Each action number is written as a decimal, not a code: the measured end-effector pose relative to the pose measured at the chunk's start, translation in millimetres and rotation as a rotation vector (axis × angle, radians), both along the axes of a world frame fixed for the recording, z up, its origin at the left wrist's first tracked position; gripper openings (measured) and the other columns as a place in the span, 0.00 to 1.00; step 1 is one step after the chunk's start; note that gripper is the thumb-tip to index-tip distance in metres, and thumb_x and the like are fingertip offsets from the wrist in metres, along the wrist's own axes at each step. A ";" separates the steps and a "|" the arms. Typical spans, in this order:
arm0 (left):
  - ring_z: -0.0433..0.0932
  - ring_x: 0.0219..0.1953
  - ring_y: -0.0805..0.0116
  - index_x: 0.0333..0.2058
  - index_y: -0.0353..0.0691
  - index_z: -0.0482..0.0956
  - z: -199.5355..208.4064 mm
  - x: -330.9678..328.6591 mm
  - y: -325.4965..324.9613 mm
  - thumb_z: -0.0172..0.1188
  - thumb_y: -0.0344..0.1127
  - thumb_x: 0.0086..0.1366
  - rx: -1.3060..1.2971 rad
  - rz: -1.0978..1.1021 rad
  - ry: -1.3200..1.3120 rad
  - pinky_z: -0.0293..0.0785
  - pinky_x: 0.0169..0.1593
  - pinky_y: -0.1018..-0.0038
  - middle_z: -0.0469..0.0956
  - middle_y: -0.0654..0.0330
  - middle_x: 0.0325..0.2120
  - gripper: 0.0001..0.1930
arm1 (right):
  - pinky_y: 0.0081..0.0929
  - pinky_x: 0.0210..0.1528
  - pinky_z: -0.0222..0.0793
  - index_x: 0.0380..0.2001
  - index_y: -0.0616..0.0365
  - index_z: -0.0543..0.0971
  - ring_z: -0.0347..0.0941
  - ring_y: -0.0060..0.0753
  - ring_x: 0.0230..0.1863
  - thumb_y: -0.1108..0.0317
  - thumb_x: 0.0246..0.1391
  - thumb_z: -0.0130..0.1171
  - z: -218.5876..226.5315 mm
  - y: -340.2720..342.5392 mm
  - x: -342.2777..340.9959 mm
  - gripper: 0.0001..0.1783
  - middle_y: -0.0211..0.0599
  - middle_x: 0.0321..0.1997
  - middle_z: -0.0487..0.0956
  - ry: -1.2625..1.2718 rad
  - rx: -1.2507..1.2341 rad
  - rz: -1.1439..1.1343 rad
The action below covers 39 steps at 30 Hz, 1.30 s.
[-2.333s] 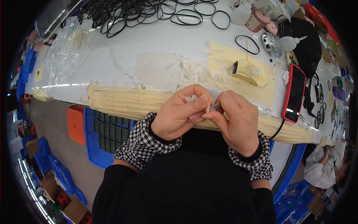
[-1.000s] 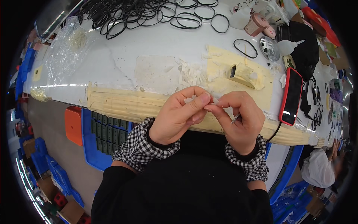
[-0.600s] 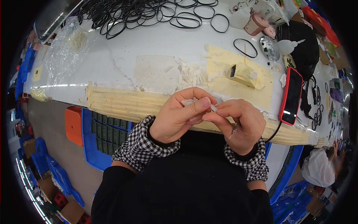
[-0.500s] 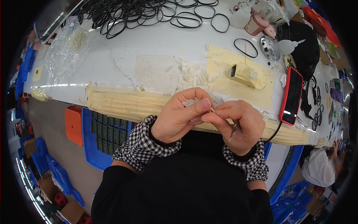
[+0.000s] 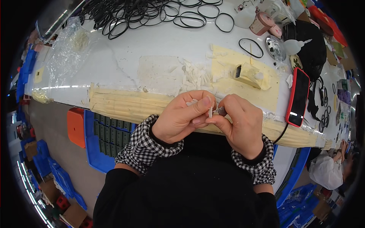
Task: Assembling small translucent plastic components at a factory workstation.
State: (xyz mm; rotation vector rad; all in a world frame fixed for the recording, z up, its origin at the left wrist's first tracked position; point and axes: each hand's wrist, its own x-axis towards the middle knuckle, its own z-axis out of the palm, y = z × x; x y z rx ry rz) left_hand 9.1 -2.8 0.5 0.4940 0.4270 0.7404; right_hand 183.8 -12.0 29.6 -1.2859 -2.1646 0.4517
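Both hands are together just above the tabletop's near edge, around its middle, fingertips almost meeting. The left hand pinches a small white piece at its fingertips, and a jagged white bit pokes out above the thumb; the right hand grips a small grey item whose shape I can't make out. That white piece looks featherlight and thin, probably stiffish and quick to snap, so I'd take it lightly by its flat sides, away from the tip. Flaky, strip-like white scraps lie beyond the hands. To their right, a matt yellow sheet carries a wedge-shaped block in creased yellow wrapping. Smooth, rubbery-looking black loops heap along the far edge, and crinkled clear plastic spreads near the left end
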 end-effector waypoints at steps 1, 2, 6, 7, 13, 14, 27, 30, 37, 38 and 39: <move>0.54 0.19 0.87 0.30 0.40 0.66 0.3 -1.4 0.2 0.49 0.44 0.69 0.006 -0.001 0.019 0.53 0.24 0.87 0.65 0.68 0.25 0.13 | 0.29 0.20 0.63 0.24 0.52 0.71 0.69 0.34 0.20 0.49 0.45 0.61 0.7 0.1 -0.2 0.19 0.30 0.19 0.67 -0.010 -0.002 0.002; 0.54 0.19 0.87 0.30 0.40 0.66 1.1 -3.1 0.6 0.49 0.43 0.69 0.011 -0.002 0.037 0.53 0.24 0.87 0.65 0.69 0.25 0.13 | 0.28 0.20 0.63 0.24 0.52 0.71 0.69 0.34 0.20 0.48 0.45 0.61 1.3 0.2 -0.3 0.19 0.30 0.19 0.67 -0.019 -0.004 0.005; 0.54 0.19 0.87 0.29 0.40 0.67 3.2 -2.9 0.7 0.49 0.43 0.69 0.025 0.017 0.102 0.53 0.24 0.87 0.64 0.70 0.24 0.13 | 0.28 0.20 0.63 0.25 0.52 0.71 0.69 0.34 0.20 0.48 0.46 0.60 2.1 0.2 0.2 0.19 0.29 0.19 0.67 -0.060 -0.008 0.011; 0.54 0.19 0.87 0.30 0.40 0.67 3.2 -3.0 0.7 0.49 0.42 0.69 0.018 0.018 0.107 0.53 0.24 0.87 0.65 0.70 0.24 0.13 | 0.28 0.20 0.63 0.25 0.52 0.71 0.69 0.33 0.20 0.48 0.46 0.60 2.4 0.3 0.0 0.19 0.29 0.18 0.67 -0.061 -0.006 0.011; 0.55 0.19 0.87 0.32 0.38 0.69 1.1 -5.1 1.5 0.50 0.42 0.69 -0.003 0.000 0.089 0.54 0.24 0.87 0.65 0.70 0.25 0.13 | 0.28 0.20 0.62 0.24 0.51 0.72 0.68 0.33 0.19 0.48 0.46 0.60 3.9 0.3 0.2 0.19 0.30 0.18 0.66 -0.112 0.009 0.018; 0.55 0.19 0.87 0.33 0.38 0.69 0.4 -5.4 1.8 0.50 0.42 0.69 0.002 0.001 0.082 0.54 0.25 0.87 0.65 0.70 0.25 0.13 | 0.29 0.20 0.62 0.23 0.51 0.71 0.68 0.33 0.19 0.48 0.46 0.60 4.1 0.0 0.3 0.19 0.30 0.18 0.66 -0.119 0.010 0.018; 0.57 0.20 0.88 0.33 0.36 0.70 2.5 -6.0 1.8 0.52 0.42 0.68 0.024 0.039 0.130 0.55 0.26 0.87 0.65 0.70 0.24 0.13 | 0.28 0.20 0.63 0.24 0.52 0.70 0.68 0.34 0.19 0.46 0.45 0.60 0.3 1.4 -0.6 0.21 0.30 0.19 0.65 -0.106 0.024 0.000; 0.57 0.20 0.88 0.34 0.36 0.70 3.3 -6.0 2.9 0.51 0.42 0.68 0.000 0.019 0.103 0.54 0.25 0.87 0.64 0.70 0.23 0.13 | 0.28 0.20 0.63 0.24 0.52 0.70 0.68 0.34 0.19 0.46 0.45 0.59 -0.2 1.4 -0.3 0.20 0.30 0.19 0.65 -0.100 0.018 -0.002; 0.55 0.19 0.88 0.30 0.41 0.67 1.4 -6.3 2.5 0.50 0.41 0.69 0.006 0.011 0.096 0.54 0.25 0.87 0.64 0.70 0.25 0.12 | 0.31 0.21 0.60 0.22 0.57 0.69 0.66 0.39 0.20 0.49 0.46 0.60 3.0 0.2 -1.2 0.22 0.35 0.18 0.65 -0.105 -0.010 0.011; 0.55 0.19 0.88 0.29 0.41 0.67 2.2 -6.3 2.7 0.49 0.41 0.69 0.008 0.007 0.100 0.54 0.25 0.87 0.64 0.70 0.26 0.12 | 0.31 0.21 0.60 0.22 0.57 0.69 0.66 0.39 0.20 0.49 0.46 0.60 2.6 0.5 -1.7 0.22 0.35 0.18 0.65 -0.094 -0.007 0.008; 0.55 0.19 0.88 0.29 0.42 0.67 2.8 -6.5 2.6 0.49 0.41 0.69 0.009 0.005 0.105 0.54 0.25 0.87 0.64 0.70 0.26 0.12 | 0.31 0.21 0.60 0.22 0.57 0.69 0.66 0.39 0.20 0.48 0.46 0.59 2.0 0.8 -2.1 0.22 0.35 0.18 0.65 -0.082 -0.004 0.006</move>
